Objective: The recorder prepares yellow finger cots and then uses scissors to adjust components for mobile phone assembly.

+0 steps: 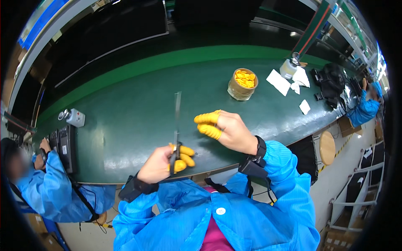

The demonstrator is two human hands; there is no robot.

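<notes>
In my left hand (157, 164) is a slim, black-handled tool (176, 151), its narrow metallic end pointing away from me; its exact kind is hard to make out. Yellow finger cots cover several fingertips of that hand. A clear, shiny strip (177, 109) stretches beyond the tool's end, over the green bench; whether they touch I cannot tell. To the right, my right hand (234, 130) hovers above the bench with yellow-cotted fingers extended, slightly apart and holding nothing. Farther off stands a round brown tub (241, 93) filled with yellow finger cots (245, 78).
The green bench (125, 104) curves across the view. A pump bottle (289, 68), white wipes (279, 82) and a black bag (331, 81) lie at right. Another bottle (76, 118) and a black case (66, 148) are left, beside a seated co-worker (50, 188). Another person (366, 106) sits far right.
</notes>
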